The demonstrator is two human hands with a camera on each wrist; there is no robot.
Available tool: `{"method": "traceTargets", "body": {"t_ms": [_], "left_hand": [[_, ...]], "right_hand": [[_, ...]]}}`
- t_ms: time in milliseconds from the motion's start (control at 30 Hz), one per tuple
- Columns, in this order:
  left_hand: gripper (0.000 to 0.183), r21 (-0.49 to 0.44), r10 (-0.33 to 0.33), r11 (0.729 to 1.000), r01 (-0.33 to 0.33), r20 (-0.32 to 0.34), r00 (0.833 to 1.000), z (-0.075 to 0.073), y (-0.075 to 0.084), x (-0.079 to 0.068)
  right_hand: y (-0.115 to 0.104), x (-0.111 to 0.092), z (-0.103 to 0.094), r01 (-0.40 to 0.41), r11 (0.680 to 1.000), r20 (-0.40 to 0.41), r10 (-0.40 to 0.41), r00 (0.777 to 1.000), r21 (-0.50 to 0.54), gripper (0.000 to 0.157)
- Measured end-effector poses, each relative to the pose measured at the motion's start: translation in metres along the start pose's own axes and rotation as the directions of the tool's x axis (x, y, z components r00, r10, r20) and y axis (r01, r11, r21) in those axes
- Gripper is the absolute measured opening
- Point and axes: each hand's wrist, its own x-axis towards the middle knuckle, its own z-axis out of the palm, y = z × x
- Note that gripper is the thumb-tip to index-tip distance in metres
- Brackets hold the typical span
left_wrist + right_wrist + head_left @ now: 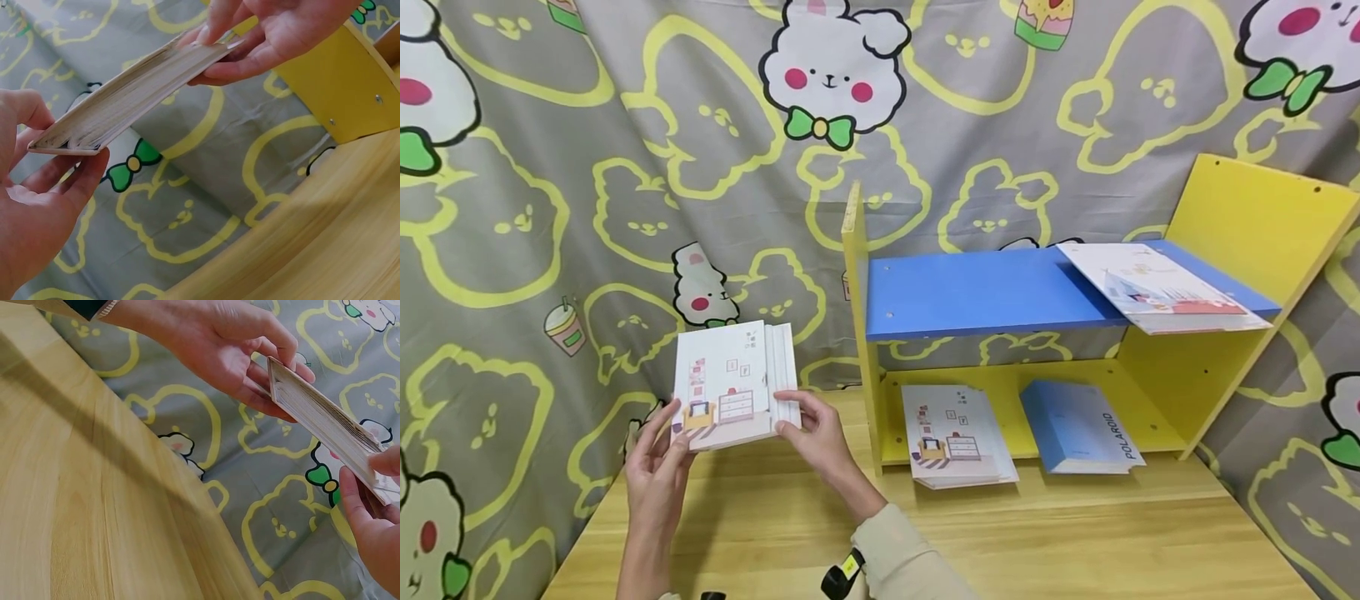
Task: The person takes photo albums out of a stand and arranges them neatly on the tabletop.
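Note:
Both hands hold up a white book (722,383) above the left part of the table, its cover printed with a yellow armchair and a chest of drawers. My left hand (658,479) grips the book's left edge, thumb on the cover and fingers underneath. On the right side my right hand (820,442) pinches the edge where a pale strip shows beside the cover. The left wrist view shows the page edges (144,94) of the book between the two hands. From the right wrist view the book (325,422) appears tilted, with a hand at each end.
A shelf unit with a blue upper board (977,292) and yellow side panels stands at right. Flat booklets (1165,287) overhang its upper board. Below lie a similar white book (955,433) and a blue POLAROID book (1078,425), both jutting past the front edge. A patterned curtain (925,67) hangs behind the wooden table (1037,542).

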Motion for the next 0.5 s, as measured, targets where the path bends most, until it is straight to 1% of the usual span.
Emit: {"method": "traceTargets", "body": {"t_ms": [233, 500], "left_hand": [[0.047, -0.004, 0.0, 1.0, 0.001, 0.03, 1.0, -0.0036, -0.003, 0.0003], [0.049, -0.012, -0.047, 0.999, 0.047, 0.014, 0.999, -0.0064, -0.0075, -0.001]], "right_hand": [[0.0033, 0.0, 0.0006, -0.008, 1.0, -0.002, 0.008, 1.0, -0.006, 0.041], [0.0088, -0.0002, 0.0002, -0.001, 0.999, 0.002, 0.001, 1.0, -0.042, 0.04]]}}
